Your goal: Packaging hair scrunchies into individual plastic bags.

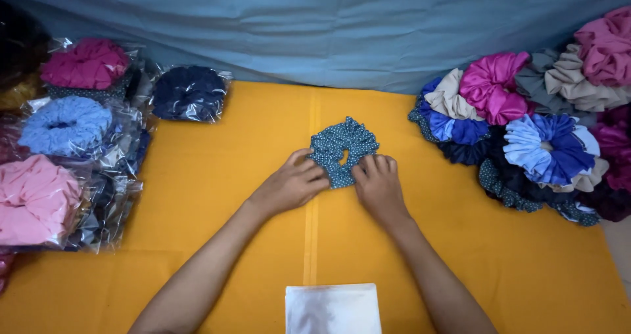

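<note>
Teal dotted scrunchie (343, 151) lay flat on the orange desk (217, 176), just beyond both hands. Left hand (289, 185) and right hand (378, 186) each pinched its near edge, equally close; clear bags (332, 308) lay nearer the person.

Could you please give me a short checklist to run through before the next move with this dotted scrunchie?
1. Both hands on the teal dotted scrunchie: ok, left hand and right hand touch its near edge.
2. Scrunchie flat on the orange cloth: ok.
3. Clear bags close by: ok, at the near edge.
4. Loose scrunchie pile apart from it: ok.
5. Bagged scrunchies apart: ok.
6. Bag mouth open: cannot tell.
</note>
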